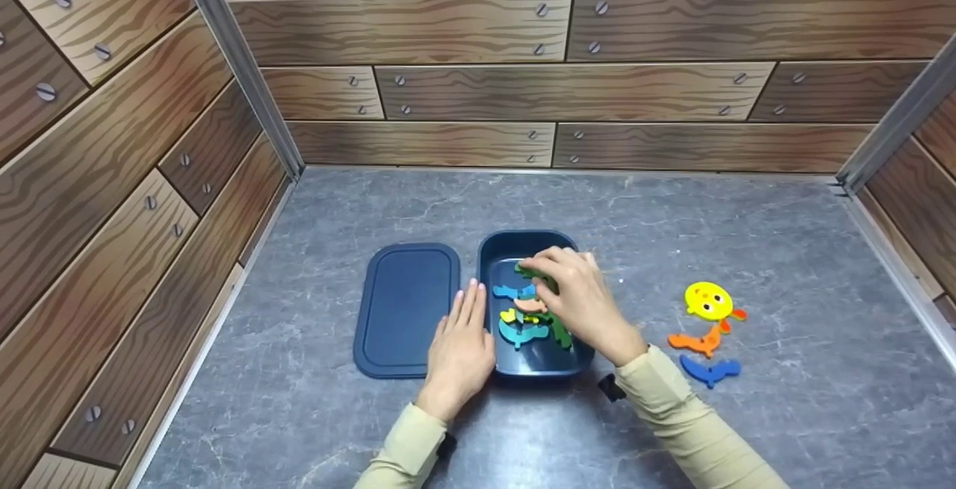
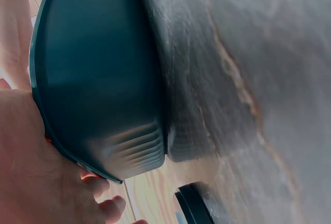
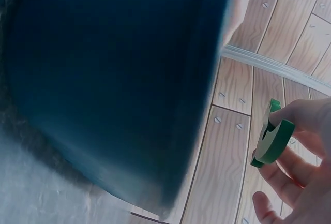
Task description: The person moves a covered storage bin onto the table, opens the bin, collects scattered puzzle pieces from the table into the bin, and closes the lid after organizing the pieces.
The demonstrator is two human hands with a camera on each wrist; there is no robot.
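A dark blue box (image 1: 536, 371) stands in front of me with several flat bird-like pieces inside, among them a teal piece (image 1: 523, 333), a peach piece (image 1: 529, 305), a light blue piece (image 1: 511, 292) and a green piece (image 1: 560, 332). Above the box, my right hand (image 1: 586, 306) pinches another green piece (image 3: 278, 140) between thumb and fingers; it has a curved notch. My left hand (image 1: 461, 351) rests with straight fingers along the box's left rim. In the left wrist view the box's side wall (image 2: 98, 63) hides most of the inside.
Left of the box lies its dark blue lid (image 1: 407, 310), flat on the grey marbled table (image 1: 299, 414). To the right lie a yellow disc (image 1: 706, 300) with a face, an orange piece (image 1: 696, 341) and a blue piece (image 1: 711, 371). Wood-patterned walls (image 1: 478, 93) enclose the back and sides.
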